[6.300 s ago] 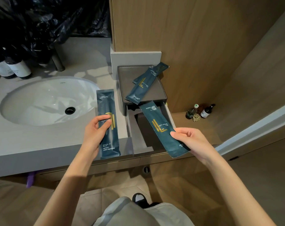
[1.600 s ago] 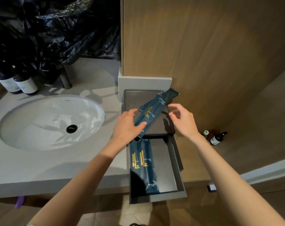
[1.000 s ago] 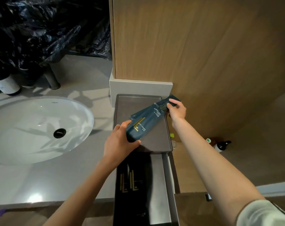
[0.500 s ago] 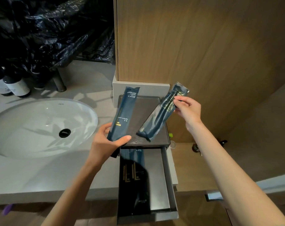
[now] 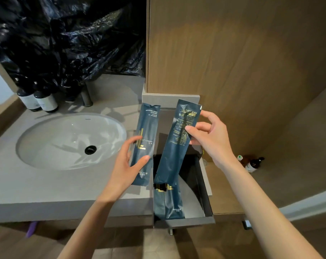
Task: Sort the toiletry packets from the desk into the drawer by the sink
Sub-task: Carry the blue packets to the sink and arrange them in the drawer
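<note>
Each hand holds one dark blue toiletry packet above the open drawer (image 5: 205, 191), which projects toward the viewer from the right end of the grey counter (image 5: 46, 187), just right of the oval sink (image 5: 68, 141). The left hand (image 5: 126, 165) is closed around the lower half of the left packet (image 5: 146, 135), thumb across its printed front and fingers behind, holding it nearly upright over the counter edge beside the drawer. The right hand (image 5: 210, 139) pinches the upper part of the right packet (image 5: 177, 143) between thumb and fingertips, with the remaining fingers loosely spread; this packet shows its text side and slants down to the left, its lower end hanging over the drawer opening. Two stored packets (image 5: 169, 200) already lie lengthwise along the left wall of the drawer, leaving bare floor on the right side. Judged from this layout, the step in hand is lowering the two held packets into the drawer. Risks: the slanted right packet may land crosswise on the stored packets instead of alongside them and then catch the frame when the drawer closes; the light pinch grip may let the slick packet slip and fall outside, toward the low wooden ledge on the right where small bottles (image 5: 251, 163) stand; the left packet, held outside the drawer line, may drop onto the counter if released early.
</note>
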Demonstrator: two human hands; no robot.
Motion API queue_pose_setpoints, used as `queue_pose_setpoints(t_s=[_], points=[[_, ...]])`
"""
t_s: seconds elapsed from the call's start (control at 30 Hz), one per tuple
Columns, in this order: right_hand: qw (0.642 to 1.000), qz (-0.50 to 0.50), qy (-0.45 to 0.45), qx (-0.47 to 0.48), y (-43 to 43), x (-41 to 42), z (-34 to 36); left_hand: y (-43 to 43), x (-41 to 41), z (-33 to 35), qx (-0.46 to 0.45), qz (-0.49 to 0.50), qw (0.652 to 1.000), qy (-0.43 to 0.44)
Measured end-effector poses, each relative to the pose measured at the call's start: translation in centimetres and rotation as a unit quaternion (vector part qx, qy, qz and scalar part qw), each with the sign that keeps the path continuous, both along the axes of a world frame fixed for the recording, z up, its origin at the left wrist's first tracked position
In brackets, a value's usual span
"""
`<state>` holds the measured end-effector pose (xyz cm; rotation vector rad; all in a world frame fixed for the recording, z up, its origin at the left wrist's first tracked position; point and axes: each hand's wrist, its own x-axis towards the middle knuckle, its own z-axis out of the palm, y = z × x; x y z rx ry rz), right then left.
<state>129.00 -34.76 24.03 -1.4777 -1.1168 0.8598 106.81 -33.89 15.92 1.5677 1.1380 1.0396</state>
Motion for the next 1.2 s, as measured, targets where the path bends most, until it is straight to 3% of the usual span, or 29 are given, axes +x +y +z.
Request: queue_pose_setpoints(t_s=[0.17,0.23,0.33,0.6,0.9,1.0,1.1,1.2], points=[[0.979,-0.041,-0.128,0.150,-1.4,-0.9,1.0,0.1,-0.9,0.1,0.011,-0.019,0.998,0.064],[0.948,-0.017,-0.191,0.254,-2.1,-1.2,1.3,0.4,-1.4,0.2,-0.005,-0.028,0.997,0.069],[0.871,0.058,-0.328,0.362,-3.0,-2.0,0.1,0.7,-1.7,0.8,-0.050,-0.037,0.998,0.034],[0.789,0.152,-0.400,0.440,-4.1,-3.0,-5.8,1.5,-0.7,2.2,-0.164,-0.038,0.985,0.036],[0.831,0.187,-0.383,0.356,-4.1,-2.5,-7.3,1.3,0.4,1.4,-0.203,0.035,0.975,-0.083],[0.874,0.162,-0.366,0.275,-4.1,-2.5,-7.2,1.4,0.4,1.6,-0.179,0.054,0.978,-0.092],[0.959,0.113,-0.229,0.122,-4.7,-2.8,-6.3,1.3,0.1,1.5,-0.145,0.054,0.985,-0.071],[0.996,0.091,-0.022,0.003,-4.9,-3.1,-5.9,0.6,0.4,1.3,-0.134,0.033,0.989,-0.060]])
